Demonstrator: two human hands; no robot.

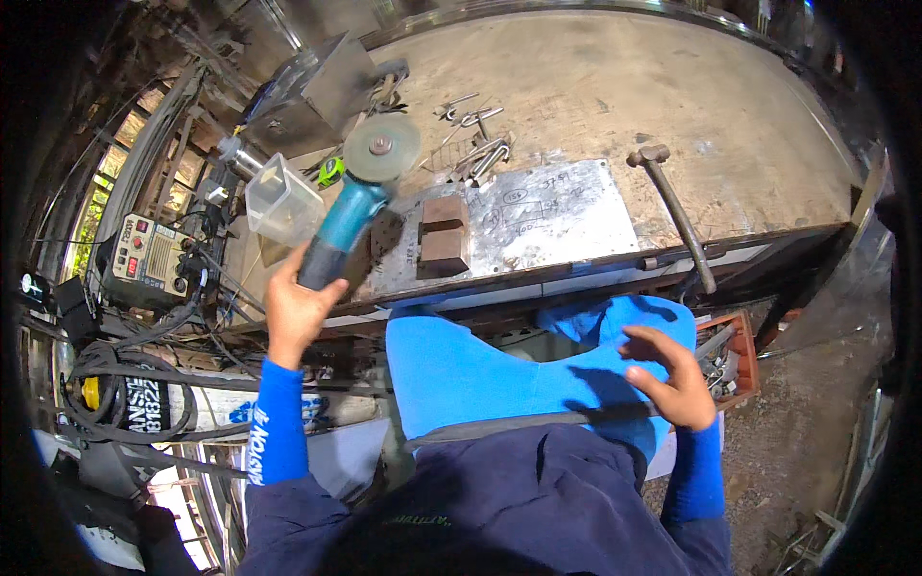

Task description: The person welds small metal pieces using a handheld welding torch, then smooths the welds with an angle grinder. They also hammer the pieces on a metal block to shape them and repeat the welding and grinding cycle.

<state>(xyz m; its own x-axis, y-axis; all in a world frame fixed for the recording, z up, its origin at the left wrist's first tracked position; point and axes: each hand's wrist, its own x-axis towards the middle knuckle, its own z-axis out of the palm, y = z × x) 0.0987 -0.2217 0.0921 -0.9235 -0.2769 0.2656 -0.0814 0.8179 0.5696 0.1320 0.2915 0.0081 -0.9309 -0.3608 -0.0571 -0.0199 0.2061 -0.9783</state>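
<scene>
Worn workshop bench (615, 86) carries a metal plate (547, 216) near its front edge, with a brown block (444, 235) on the plate's left end. Left hand (296, 309) is closed around a teal angle grinder (351, 216), held over the bench's front left corner. Right hand (672, 374) rests with fingers loose on blue cloth (480, 374), below the front edge. A hammer (677, 216) lies at the right.

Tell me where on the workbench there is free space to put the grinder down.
The widest bare patch of the workbench lies right of the hammer and behind the metal plate. It is crowded at the left: plastic tub, steel blocks, loose hooks, where the left hand holds the grinder.
</scene>
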